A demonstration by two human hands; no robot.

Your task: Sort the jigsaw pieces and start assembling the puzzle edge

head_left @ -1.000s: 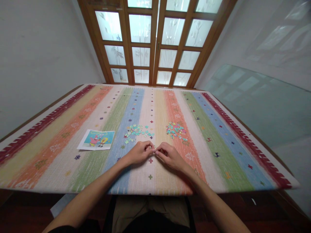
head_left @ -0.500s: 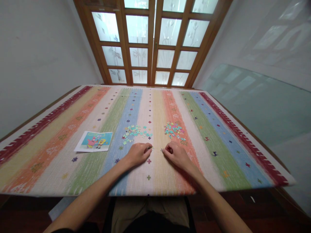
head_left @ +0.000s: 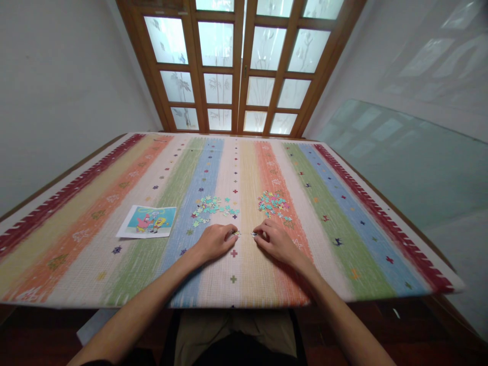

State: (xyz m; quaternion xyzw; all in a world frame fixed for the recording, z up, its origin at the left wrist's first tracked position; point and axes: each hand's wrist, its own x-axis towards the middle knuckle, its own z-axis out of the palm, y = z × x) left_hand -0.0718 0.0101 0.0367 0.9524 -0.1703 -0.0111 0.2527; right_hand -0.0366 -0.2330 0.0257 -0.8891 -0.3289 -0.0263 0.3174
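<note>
My left hand [head_left: 218, 241] rests low over the striped cloth with its thumb and forefinger closed on a small jigsaw puzzle piece [head_left: 237, 233]. Facing it across a short gap, my right hand [head_left: 275, 241] pinches another small puzzle piece [head_left: 253, 234]. The two pieces are apart. Beyond my left hand lies a loose pile of mostly turquoise puzzle pieces [head_left: 209, 205]. A second pile, turquoise mixed with pink and yellow pieces [head_left: 273, 202], lies beyond my right hand. The printed picture card [head_left: 148, 222], showing a pink starfish and a yellow sponge cartoon figure, is left of my left hand.
A striped tablecloth [head_left: 335, 269] covers the wide table, whose front edge runs just before my lap. Wood-framed glass doors [head_left: 239, 76] stand behind the table's far edge. A glass-like panel [head_left: 404, 152] leans along the right wall.
Both hands stay in nearly the same place. The fingers of my right hand have shifted slightly around the piece, and the left fingertips have moved a little.
</note>
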